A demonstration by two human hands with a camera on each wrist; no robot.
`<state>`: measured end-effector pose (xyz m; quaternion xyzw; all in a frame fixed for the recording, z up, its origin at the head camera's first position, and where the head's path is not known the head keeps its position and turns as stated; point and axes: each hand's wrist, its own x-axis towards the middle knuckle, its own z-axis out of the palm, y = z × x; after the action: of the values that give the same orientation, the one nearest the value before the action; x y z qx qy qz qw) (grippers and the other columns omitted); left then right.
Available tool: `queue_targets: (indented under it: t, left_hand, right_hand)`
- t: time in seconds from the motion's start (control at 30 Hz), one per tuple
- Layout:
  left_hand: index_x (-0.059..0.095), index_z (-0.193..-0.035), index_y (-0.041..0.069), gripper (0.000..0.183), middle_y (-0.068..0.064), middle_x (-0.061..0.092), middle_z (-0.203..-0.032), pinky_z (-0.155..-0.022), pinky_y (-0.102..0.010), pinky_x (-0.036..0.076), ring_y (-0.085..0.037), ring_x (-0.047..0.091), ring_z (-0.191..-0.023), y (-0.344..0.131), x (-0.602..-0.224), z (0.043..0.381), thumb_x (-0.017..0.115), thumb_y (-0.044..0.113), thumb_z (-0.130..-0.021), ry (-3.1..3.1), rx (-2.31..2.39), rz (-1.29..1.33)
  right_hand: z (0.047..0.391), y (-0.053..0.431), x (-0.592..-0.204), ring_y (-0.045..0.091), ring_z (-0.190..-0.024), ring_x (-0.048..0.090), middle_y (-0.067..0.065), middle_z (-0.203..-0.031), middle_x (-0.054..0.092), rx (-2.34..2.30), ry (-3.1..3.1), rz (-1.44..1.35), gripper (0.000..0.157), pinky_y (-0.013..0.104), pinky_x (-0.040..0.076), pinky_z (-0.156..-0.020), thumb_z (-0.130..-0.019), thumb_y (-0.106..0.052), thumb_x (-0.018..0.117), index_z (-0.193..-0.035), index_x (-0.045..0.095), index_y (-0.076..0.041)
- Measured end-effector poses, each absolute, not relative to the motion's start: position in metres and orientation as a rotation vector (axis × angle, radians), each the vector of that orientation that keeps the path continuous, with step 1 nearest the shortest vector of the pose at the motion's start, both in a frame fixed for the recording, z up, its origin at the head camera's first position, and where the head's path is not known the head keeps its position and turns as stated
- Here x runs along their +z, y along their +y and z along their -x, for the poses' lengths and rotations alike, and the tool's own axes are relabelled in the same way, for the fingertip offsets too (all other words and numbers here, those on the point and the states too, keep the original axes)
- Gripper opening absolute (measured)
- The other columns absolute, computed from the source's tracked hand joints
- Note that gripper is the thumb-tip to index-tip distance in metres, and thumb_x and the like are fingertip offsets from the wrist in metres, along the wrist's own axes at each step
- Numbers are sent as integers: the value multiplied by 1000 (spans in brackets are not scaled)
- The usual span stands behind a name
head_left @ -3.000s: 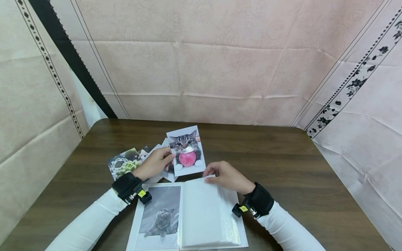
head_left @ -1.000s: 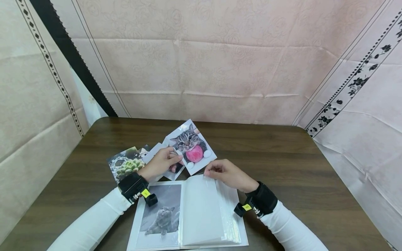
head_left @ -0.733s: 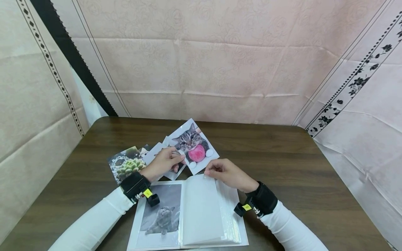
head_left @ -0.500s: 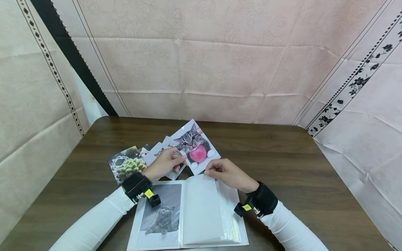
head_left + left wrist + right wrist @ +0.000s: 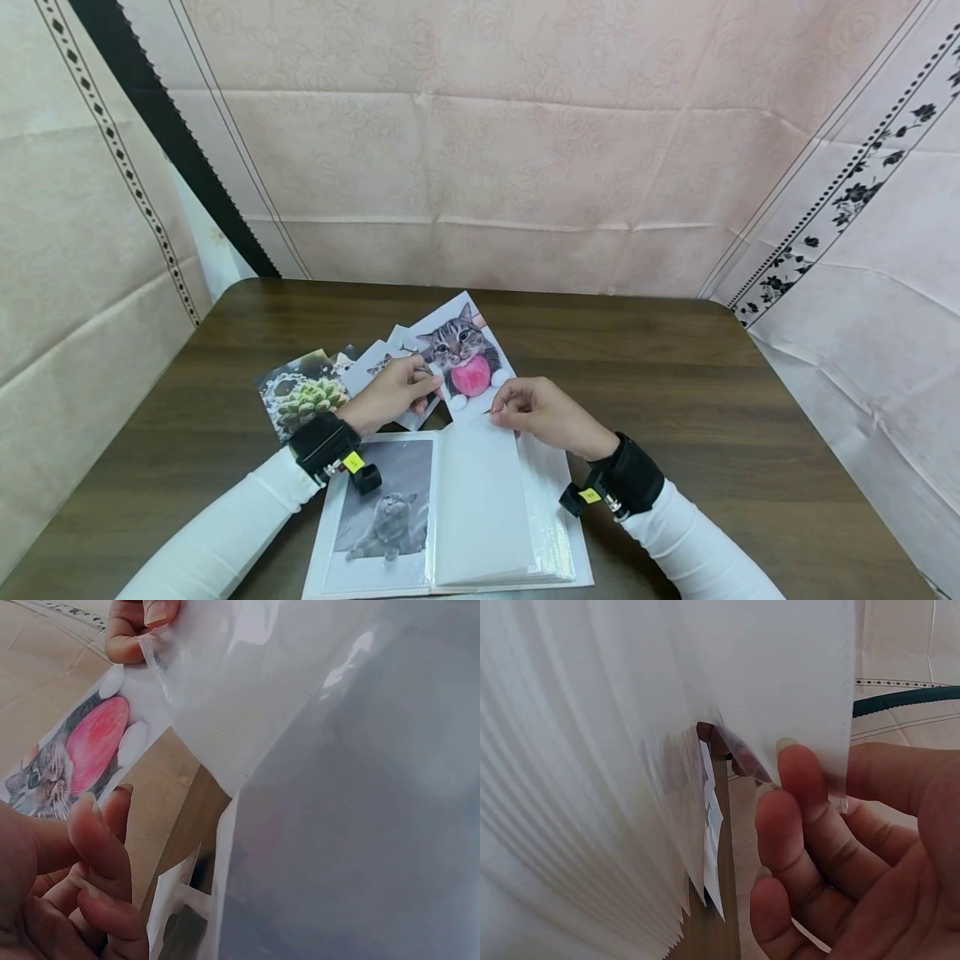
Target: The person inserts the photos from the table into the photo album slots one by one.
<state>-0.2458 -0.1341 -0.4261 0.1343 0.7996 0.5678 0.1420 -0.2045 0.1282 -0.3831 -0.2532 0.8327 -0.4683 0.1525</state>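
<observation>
My left hand [image 5: 393, 392] pinches the lower left edge of a photo [image 5: 448, 333] of a tabby cat with a pink ball. The photo leans to the right, and its lower edge overlaps the top of a raised sleeve page [image 5: 480, 508] in the head view. At that page's upper corner my right hand [image 5: 546, 417] pinches the clear plastic sleeve. In the right wrist view the sleeve mouth [image 5: 746, 761] gapes a little beside the fingertips. The photo album [image 5: 318, 558] lies spread on the table, with a grey cat picture [image 5: 386, 504] in its left page.
Behind the album and partly under my left hand lie several loose photos, among them a succulent picture [image 5: 307, 400]. The brown wooden table [image 5: 675, 375] extends to both sides. A pale patterned cloth [image 5: 480, 167] hangs behind it.
My left hand has shifted right with the tabby photo, which tilted rightward and has now come down to the sleeve page's top edge. My right hand keeps its grip on the page corner.
</observation>
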Motion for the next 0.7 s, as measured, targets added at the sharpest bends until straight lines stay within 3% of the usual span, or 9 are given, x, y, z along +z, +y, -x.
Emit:
queue_targets:
  t: [0.17, 0.43, 0.7]
  left_hand:
    - [54, -98, 3, 21, -7, 55, -67, -47, -25, 30, -18, 50, -57, -135, -426, 247, 53, 25, -98, 2300, 1641, -362]
    - [55, -100, 4, 21, -3, 52, -65, -49, -25, 31, -18, 48, -57, -136, -426, 247, 52, 25, -98, 2277, 1670, -333]
    - [52, -101, 3, 26, -16, 63, -81, -52, -25, 34, -16, 50, -58, -135, -427, 248, 55, 28, -97, 2245, 1730, -298]
  right_hand:
    - [209, 131, -391, 28, -68, 56, 8, -71, 58, -1344, 2388, 734, 15, 27, 44, -62, -89, -20, 67, -97, 64, -7]
    - [209, 132, -389, 25, -68, 56, 9, -69, 58, -1317, 2407, 772, 9, 29, 46, -65, -91, -21, 64, -95, 65, -13]
    - [209, 132, -390, 25, -67, 55, 5, -75, 56, -1311, 2412, 776, 14, 27, 46, -62, -93, -23, 62, -97, 66, -10]
